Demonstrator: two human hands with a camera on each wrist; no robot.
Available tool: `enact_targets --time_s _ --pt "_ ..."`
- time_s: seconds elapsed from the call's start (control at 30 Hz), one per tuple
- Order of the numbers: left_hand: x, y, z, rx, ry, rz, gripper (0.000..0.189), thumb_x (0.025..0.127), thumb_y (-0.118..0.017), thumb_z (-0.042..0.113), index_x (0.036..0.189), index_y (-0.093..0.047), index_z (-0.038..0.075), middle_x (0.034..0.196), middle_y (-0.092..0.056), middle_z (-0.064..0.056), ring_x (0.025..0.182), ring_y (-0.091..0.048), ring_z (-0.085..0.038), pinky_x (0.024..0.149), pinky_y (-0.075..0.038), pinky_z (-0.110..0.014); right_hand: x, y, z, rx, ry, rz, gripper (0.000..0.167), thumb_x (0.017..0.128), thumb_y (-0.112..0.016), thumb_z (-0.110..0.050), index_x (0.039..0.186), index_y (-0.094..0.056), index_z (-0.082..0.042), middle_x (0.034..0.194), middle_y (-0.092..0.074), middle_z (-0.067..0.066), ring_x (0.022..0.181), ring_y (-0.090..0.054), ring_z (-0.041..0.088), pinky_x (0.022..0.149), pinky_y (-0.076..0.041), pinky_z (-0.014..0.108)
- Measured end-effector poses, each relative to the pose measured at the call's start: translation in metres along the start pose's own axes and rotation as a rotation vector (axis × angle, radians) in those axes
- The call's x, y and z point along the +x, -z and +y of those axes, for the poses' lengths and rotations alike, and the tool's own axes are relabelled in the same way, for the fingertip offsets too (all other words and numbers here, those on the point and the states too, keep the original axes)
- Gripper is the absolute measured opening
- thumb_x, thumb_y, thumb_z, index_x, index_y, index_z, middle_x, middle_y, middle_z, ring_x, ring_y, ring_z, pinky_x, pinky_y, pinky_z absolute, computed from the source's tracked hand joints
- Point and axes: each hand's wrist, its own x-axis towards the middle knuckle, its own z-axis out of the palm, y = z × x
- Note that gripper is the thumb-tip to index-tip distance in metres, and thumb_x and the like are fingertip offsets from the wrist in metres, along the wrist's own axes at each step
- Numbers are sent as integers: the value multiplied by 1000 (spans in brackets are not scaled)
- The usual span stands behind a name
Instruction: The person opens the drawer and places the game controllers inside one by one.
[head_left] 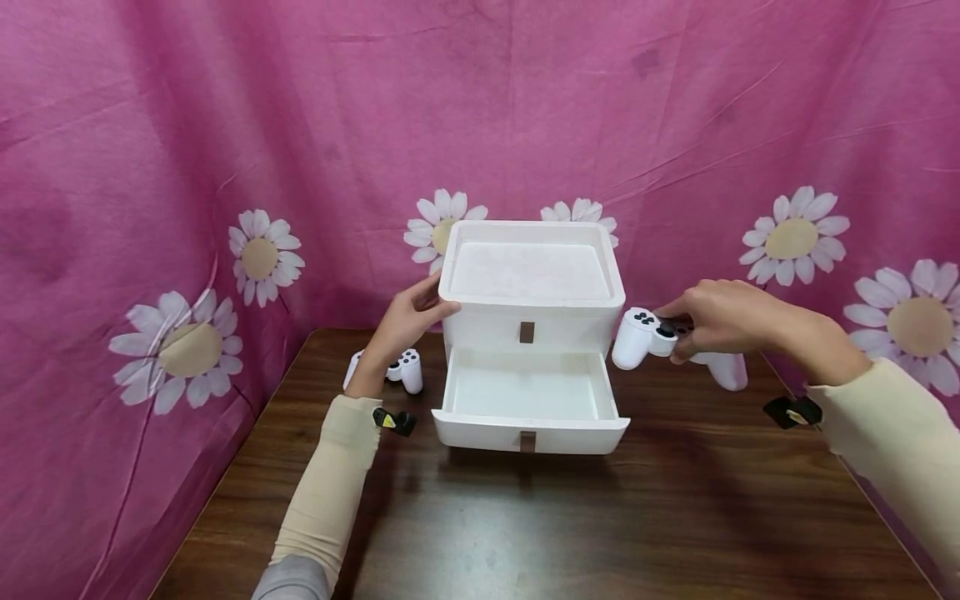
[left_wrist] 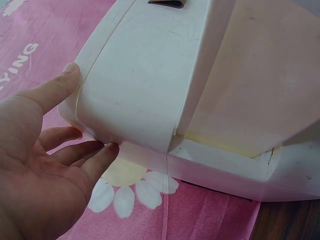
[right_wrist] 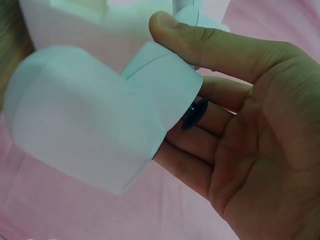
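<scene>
A white drawer unit stands on the table. Its lower drawer is pulled out and shows a bare white inside; the upper drawer is closed. My left hand holds the unit's upper left corner, thumb on the front and fingers against the side. To the right of the unit, my right hand grips a white game controller by its middle, above the table. One pale handle of this controller fills much of the right wrist view, a dark thumbstick beside the fingers.
Another white game controller lies on the table left of the unit, partly hidden by my left wrist. The brown wooden table reaches toward me. A pink cloth with white flowers hangs behind and along both sides.
</scene>
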Motion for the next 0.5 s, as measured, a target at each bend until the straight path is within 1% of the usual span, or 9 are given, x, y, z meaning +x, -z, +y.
enact_targets --time_s 0.13,0.27,0.37,0.43,0.5 --pt "0 0 0 4 -1 2 75 97 -82 25 163 -46 23 163 -52 -5 149 -52 -21 116 -51 -46 -1 10 -16 9 37 11 54 71 -97 -34 122 -82 -24 71 -61 -14 65 -49 9 59 -41 31" --pt "-1 0 1 10 3 5 75 97 -82 26 163 -46 23 163 -52 -5 149 -53 -22 116 -52 -46 1 19 -31 4 86 22 54 71 -97 -33 122 -82 -26 70 -61 -17 64 -50 5 59 -43 30" --pt "-1 0 1 8 9 5 75 97 -82 25 163 -47 23 163 -53 -6 149 -53 -22 116 -52 -46 4 23 -42 -4 128 23 50 72 -97 -33 119 -82 -29 69 -60 -18 63 -49 3 60 -43 30" --pt "-1 0 1 6 13 5 75 97 -82 25 163 -46 23 163 -53 -6 149 -53 -22 115 -53 -46 7 25 -50 -2 149 17 50 72 -97 -33 119 -82 -29 67 -58 -18 62 -49 3 59 -42 29" --pt "-1 1 1 -1 14 4 75 97 -82 25 163 -46 22 163 -53 -7 149 -53 -22 114 -53 -46 12 27 -56 -2 175 10 44 73 -96 -32 115 -82 -31 66 -56 -17 62 -48 3 58 -41 29"
